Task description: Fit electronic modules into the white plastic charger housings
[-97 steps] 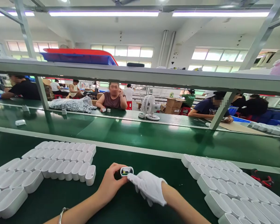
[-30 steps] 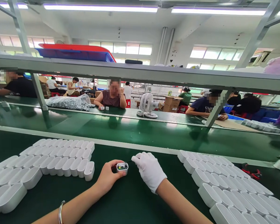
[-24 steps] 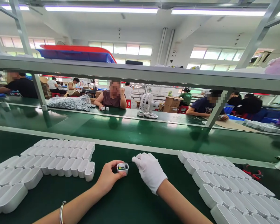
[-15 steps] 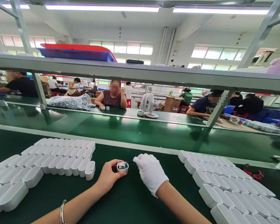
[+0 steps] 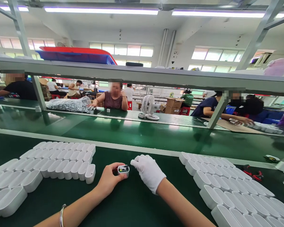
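My bare left hand (image 5: 110,176) grips a small white oval housing (image 5: 123,171) between thumb and fingers, its opening tilted up toward me. Inside the housing a circuit board with dark, yellow and green parts shows. Just right of it, apart from the housing, is my right hand (image 5: 148,171) in a white glove. Its fingers are closed in a pinch; what lies between them is too small or hidden to make out. Rows of white oval housings (image 5: 68,167) stand to the left of my left hand, and more white housings (image 5: 229,186) fill the right side.
Red-handled pliers (image 5: 253,173) lie behind the right-hand rows. A shelf beam (image 5: 142,71) crosses above the bench, with red and blue trays (image 5: 77,56) on it. Across the green belt (image 5: 123,134) stand a white fan (image 5: 148,106) and a heap of bagged parts (image 5: 68,104). Co-workers sit beyond.
My right hand has shifted slightly left, closer to the housing. The thin dark piece seen between its fingertips and the housing no longer shows clearly. My left hand keeps its grip.
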The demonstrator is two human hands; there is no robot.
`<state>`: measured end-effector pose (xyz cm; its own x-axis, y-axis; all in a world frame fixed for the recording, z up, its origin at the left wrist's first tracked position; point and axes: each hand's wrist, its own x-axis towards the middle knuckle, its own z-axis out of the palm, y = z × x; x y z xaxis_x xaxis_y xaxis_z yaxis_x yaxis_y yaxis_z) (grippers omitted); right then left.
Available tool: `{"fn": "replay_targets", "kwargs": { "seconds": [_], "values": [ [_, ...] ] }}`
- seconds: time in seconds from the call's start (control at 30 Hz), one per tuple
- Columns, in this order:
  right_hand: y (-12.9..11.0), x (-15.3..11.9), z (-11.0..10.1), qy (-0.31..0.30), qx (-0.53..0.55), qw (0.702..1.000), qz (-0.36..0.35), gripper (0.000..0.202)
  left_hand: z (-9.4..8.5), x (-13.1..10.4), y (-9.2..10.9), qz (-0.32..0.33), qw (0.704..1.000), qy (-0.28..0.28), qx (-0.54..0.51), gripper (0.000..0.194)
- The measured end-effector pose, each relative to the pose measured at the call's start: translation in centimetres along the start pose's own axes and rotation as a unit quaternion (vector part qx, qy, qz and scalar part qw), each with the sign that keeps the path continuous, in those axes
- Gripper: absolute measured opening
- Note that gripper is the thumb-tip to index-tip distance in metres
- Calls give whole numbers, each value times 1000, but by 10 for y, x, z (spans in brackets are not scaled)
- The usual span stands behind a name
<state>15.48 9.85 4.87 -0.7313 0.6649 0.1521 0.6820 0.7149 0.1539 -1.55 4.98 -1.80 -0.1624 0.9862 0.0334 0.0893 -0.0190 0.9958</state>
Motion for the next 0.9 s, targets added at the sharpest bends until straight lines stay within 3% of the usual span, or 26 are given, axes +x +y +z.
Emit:
{"fn": "replay_targets", "kwargs": {
  "seconds": [0.2, 0.37, 0.57, 0.9],
  "values": [
    [-6, 0, 3, 17, 2, 1000, 15, 19, 0, 0, -2, 1, 1000, 7, 0, 36],
    [-6, -1, -6, -17, -8, 1000, 7, 20, 0, 0, -1, 8, 1000, 7, 3, 35],
    [2, -6, -23, -44, -7, 998, 54, 23, -1, 0, 0, 7, 999, 18, 29, 36],
    [-8, -5, -22, -66, 22, 994, 82, 27, 2, 0, -10, 4, 998, 51, 37, 42]
  ]
}}
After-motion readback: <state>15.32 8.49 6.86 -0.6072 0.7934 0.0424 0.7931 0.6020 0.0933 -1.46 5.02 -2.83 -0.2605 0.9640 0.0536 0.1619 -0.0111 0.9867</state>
